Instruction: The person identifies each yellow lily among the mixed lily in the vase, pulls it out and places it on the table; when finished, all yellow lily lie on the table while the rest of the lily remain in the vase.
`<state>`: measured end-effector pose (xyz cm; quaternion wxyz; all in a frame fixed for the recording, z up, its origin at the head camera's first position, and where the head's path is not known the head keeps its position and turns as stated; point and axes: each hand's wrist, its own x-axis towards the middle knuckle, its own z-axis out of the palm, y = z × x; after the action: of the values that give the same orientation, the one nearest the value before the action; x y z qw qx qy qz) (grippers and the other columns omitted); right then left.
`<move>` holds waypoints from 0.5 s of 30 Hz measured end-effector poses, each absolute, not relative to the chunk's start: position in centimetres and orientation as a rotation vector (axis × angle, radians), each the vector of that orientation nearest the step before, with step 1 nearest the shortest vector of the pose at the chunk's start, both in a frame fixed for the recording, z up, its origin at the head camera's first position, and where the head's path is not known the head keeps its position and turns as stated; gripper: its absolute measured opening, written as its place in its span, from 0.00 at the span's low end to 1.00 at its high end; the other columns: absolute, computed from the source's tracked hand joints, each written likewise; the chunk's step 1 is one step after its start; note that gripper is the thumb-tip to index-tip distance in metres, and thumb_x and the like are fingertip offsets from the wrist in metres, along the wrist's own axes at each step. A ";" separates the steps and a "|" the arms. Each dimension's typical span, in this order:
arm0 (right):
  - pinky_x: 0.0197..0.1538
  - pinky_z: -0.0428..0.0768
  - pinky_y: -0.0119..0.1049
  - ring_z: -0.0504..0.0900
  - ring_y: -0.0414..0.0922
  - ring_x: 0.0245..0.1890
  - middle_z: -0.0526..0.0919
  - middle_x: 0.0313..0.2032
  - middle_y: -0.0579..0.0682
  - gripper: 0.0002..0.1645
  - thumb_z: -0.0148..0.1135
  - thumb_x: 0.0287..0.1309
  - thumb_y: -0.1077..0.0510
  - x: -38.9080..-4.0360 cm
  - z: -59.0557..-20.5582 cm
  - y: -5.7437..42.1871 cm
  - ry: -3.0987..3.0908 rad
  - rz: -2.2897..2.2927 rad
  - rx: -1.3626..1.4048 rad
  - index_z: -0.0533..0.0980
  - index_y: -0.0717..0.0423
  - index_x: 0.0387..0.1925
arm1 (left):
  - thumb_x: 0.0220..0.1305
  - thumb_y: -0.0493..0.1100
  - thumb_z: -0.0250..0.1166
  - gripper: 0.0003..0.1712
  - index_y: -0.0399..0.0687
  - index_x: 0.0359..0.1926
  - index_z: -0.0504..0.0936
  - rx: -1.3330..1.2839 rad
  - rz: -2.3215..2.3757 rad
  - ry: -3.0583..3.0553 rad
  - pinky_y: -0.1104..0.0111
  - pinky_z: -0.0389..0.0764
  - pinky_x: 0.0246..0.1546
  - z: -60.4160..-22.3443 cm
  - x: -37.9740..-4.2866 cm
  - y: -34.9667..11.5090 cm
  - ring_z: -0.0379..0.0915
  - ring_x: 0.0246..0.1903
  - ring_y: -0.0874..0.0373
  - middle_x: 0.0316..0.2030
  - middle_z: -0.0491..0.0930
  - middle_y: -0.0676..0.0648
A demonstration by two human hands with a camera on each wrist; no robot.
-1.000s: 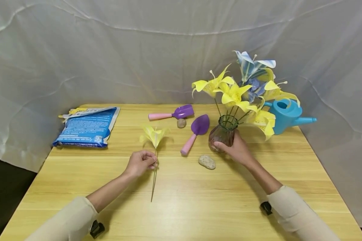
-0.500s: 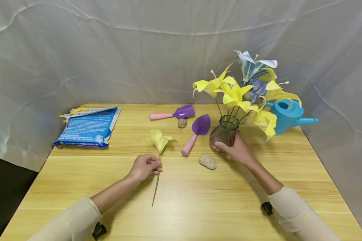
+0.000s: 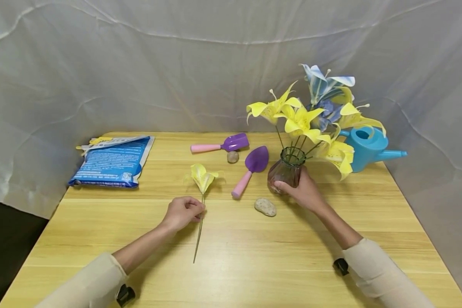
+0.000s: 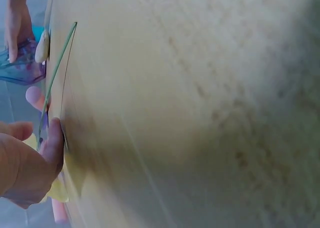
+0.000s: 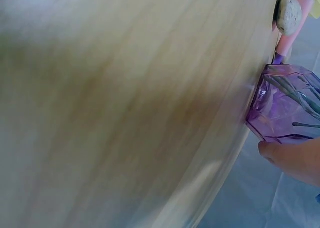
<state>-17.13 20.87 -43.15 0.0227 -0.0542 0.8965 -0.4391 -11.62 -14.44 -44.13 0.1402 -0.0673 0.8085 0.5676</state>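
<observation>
In the head view my left hand [image 3: 182,212] pinches the thin stem of a yellow artificial lily [image 3: 202,179] near the table's middle. The bloom points away from me, and the stem's bare end slants toward the front edge. The left wrist view shows the green stem [image 4: 58,67] running out past the fingers, its end close to the tabletop. My right hand [image 3: 303,188] grips a purple glass vase [image 3: 280,176] from its right side, with the thumb across the front. Several yellow lilies [image 3: 299,120] and blue flowers [image 3: 318,87] stand in it. Through the glass, stems [image 5: 295,95] show.
A blue watering can [image 3: 366,149] stands behind the vase at right. Left of the vase lie a purple trowel [image 3: 256,159], a purple scoop [image 3: 235,142], a small brown stone [image 3: 232,157] and a pale stone [image 3: 265,207]. A blue packet [image 3: 111,164] lies far left.
The left hand has shifted the lily slightly right and toward me, and its bloom has turned. During the last half second it moved very little. The right hand stays on the vase.
</observation>
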 end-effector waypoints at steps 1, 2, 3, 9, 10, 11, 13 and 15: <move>0.54 0.66 0.51 0.65 0.54 0.54 0.63 0.55 0.58 0.55 0.61 0.42 0.34 -17.1 -43.1 20.9 2.778 -1.356 -0.164 0.45 0.52 0.64 | 0.54 0.41 0.63 0.11 0.36 0.34 0.77 -0.177 1.613 2.384 0.67 0.80 0.27 -43.9 -11.7 -14.6 0.77 0.25 0.52 0.28 0.78 0.42; 0.54 0.66 0.51 0.65 0.54 0.54 0.63 0.55 0.58 0.55 0.61 0.42 0.34 -17.1 -43.1 20.8 2.779 -1.355 -0.161 0.46 0.52 0.64 | 0.53 0.43 0.64 0.12 0.37 0.34 0.77 -0.147 1.585 2.451 0.68 0.80 0.26 -43.7 -11.8 -14.7 0.77 0.25 0.53 0.27 0.78 0.43; 0.54 0.66 0.51 0.66 0.54 0.54 0.63 0.55 0.57 0.55 0.61 0.42 0.34 -17.1 -43.0 20.8 2.779 -1.354 -0.160 0.46 0.52 0.64 | 0.53 0.44 0.64 0.14 0.37 0.34 0.77 -0.108 1.558 2.528 0.69 0.79 0.25 -43.4 -11.9 -14.9 0.76 0.25 0.54 0.27 0.78 0.44; 0.53 0.67 0.51 0.66 0.55 0.53 0.63 0.54 0.57 0.55 0.61 0.42 0.34 -17.1 -42.9 20.7 2.773 -1.358 -0.164 0.46 0.53 0.63 | 0.50 0.44 0.66 0.15 0.37 0.34 0.78 0.329 1.531 2.948 0.74 0.77 0.24 -40.1 -13.3 -14.4 0.74 0.24 0.59 0.26 0.77 0.48; 0.53 0.67 0.51 0.66 0.54 0.53 0.63 0.54 0.57 0.55 0.61 0.42 0.34 -17.1 -42.9 20.7 2.773 -1.358 -0.163 0.46 0.53 0.63 | 0.51 0.44 0.66 0.14 0.38 0.34 0.78 0.414 1.560 2.962 0.74 0.78 0.25 -39.3 -13.7 -14.0 0.74 0.25 0.60 0.26 0.78 0.49; 0.53 0.67 0.51 0.66 0.55 0.53 0.63 0.54 0.57 0.55 0.61 0.42 0.34 -17.1 -43.0 20.7 2.776 -1.355 -0.161 0.46 0.53 0.63 | 0.51 0.44 0.66 0.13 0.39 0.34 0.78 0.490 1.592 2.960 0.74 0.78 0.26 -38.6 -14.0 -13.5 0.74 0.25 0.61 0.27 0.78 0.50; 0.53 0.67 0.51 0.66 0.55 0.54 0.64 0.54 0.58 0.55 0.61 0.42 0.34 -17.0 -43.0 20.7 2.781 -1.348 -0.159 0.46 0.53 0.63 | 0.51 0.44 0.66 0.13 0.40 0.35 0.79 0.603 1.685 2.898 0.72 0.78 0.29 -37.1 -14.8 -12.1 0.75 0.27 0.61 0.28 0.79 0.50; 0.53 0.67 0.51 0.66 0.55 0.54 0.64 0.54 0.59 0.55 0.61 0.42 0.34 -17.0 -43.1 20.8 2.784 -1.343 -0.159 0.46 0.54 0.63 | 0.51 0.46 0.66 0.14 0.41 0.36 0.79 0.636 1.776 2.797 0.71 0.78 0.31 -36.0 -15.7 -10.2 0.75 0.29 0.62 0.30 0.80 0.51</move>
<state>-17.02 20.76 -43.10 0.0231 -0.0513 0.8993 -0.4337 -15.67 -10.23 -35.96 -0.1157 0.1872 0.8235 0.5229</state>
